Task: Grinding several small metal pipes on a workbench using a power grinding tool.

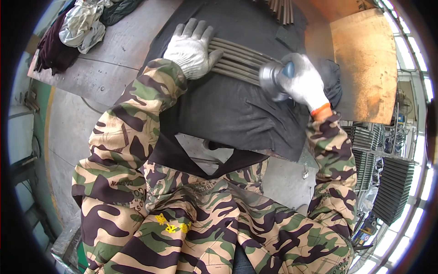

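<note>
Several slim grey metal rods lie side by side on a black cloth spread over the table. My left hand, in a white glove with grey fingertips, rests palm down across their left ends, fingers spread. In a similar glove with an orange cuff, my right hand is wrapped round a hand-held power sander. The sander's round, blurred head sits over the right part of the rods. Its exact contact with them is hidden, and only some of its blue-grey body shows between the fingers.
A bundle of more rods lies at the far side, with a small dark block nearer. A rust-stained board stands to the right. Clothes are heaped at the far left of the metal tabletop. Stacked dark parts stand at right.
</note>
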The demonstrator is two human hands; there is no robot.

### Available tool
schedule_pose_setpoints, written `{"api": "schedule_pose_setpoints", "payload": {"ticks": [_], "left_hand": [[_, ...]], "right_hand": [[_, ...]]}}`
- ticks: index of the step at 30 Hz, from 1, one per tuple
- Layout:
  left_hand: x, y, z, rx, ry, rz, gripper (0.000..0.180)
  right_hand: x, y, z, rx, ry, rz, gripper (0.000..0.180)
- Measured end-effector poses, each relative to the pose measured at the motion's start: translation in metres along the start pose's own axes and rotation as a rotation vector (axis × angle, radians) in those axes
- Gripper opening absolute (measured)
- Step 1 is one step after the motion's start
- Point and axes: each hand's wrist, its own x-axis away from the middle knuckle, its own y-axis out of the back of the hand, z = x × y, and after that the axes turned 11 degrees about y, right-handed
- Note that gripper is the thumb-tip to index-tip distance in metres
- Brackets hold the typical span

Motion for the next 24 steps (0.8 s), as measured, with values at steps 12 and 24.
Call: {"api": "schedule_pose_setpoints", "payload": {"ticks": [12, 24], "left_hand": [[-0.004, -0.021, -0.005, -0.043, -0.051, -0.1, 0.055], [-0.01, -0.017, -0.017, -0.006, -0.06, -0.163, 0.056]], "right_hand": [[-0.016, -0.011, -0.008, 0.017, 0.057, -0.044, 0.037], [-0.008, 0.008, -0.001, 0.034, 0.12, -0.049, 0.032]]}}
